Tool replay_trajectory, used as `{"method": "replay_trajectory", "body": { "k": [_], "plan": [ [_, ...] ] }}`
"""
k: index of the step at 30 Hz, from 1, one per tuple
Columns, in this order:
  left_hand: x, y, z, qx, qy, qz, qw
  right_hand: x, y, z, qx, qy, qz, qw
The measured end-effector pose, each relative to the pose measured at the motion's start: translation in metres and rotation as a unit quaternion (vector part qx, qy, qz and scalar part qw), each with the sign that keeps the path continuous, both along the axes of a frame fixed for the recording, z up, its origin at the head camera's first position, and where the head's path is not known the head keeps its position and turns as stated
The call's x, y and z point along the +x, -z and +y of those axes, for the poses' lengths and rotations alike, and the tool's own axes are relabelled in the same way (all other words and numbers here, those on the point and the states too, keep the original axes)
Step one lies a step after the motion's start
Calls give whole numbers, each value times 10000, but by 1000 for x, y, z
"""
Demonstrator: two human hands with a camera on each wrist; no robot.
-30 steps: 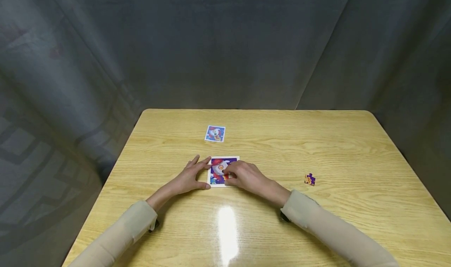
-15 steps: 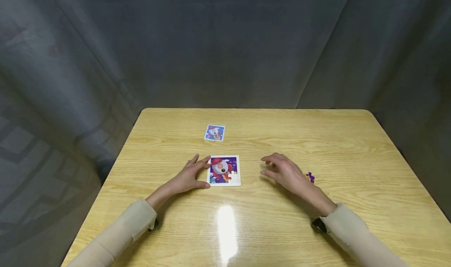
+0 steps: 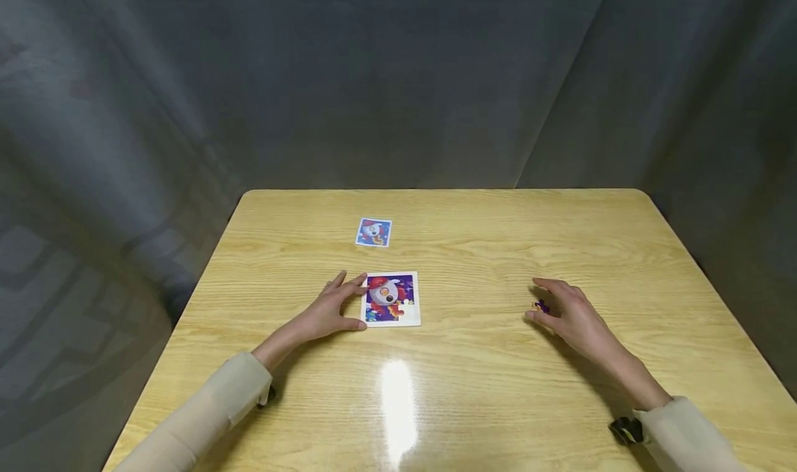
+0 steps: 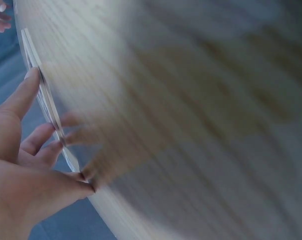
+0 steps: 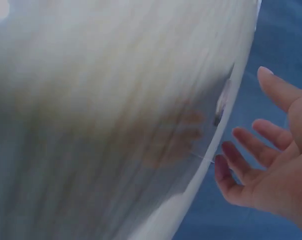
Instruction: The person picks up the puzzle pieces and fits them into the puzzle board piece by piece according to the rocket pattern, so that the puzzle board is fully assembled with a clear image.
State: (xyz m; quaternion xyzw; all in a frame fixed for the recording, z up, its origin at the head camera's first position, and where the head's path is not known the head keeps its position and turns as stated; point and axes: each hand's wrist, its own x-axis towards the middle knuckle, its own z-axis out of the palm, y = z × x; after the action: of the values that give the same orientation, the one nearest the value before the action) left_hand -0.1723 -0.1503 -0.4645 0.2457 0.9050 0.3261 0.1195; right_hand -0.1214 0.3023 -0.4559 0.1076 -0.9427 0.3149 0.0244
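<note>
A square puzzle board (image 3: 406,322) with a white frame lies on the table, its picture mostly laid and a white gap at lower right. My left hand (image 3: 326,314) touches the board's left side, thumb at the near corner and fingers spread towards the far corner. In the left wrist view the fingers of the left hand (image 4: 21,150) rest against the board's edge (image 4: 48,102). At the right, my right hand (image 3: 575,316) hovers over a loose purple and orange puzzle piece (image 3: 541,306), thumb and fingers apart. Part of the piece is hidden by that hand.
A small picture card (image 3: 373,232) with the same character lies behind the board. The wooden table (image 3: 473,375) has rounded far corners, and a grey curtain (image 3: 398,77) hangs beyond it.
My right hand has left the board and moved right to the loose puzzle piece, uncovering the gap at the board's lower right. The left hand has stayed at the board's left edge.
</note>
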Motion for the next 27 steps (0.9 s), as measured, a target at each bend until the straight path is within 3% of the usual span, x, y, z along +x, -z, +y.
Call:
{"method": "replay_trajectory", "body": {
  "k": [13,27],
  "plan": [
    [0,-1,1,50,-3,-43,10000,8,12,9,260,260,208,9991],
    [1,-1,0,43,-5,-49,10000,13,25,5,-103,364,817,9959]
  ]
}}
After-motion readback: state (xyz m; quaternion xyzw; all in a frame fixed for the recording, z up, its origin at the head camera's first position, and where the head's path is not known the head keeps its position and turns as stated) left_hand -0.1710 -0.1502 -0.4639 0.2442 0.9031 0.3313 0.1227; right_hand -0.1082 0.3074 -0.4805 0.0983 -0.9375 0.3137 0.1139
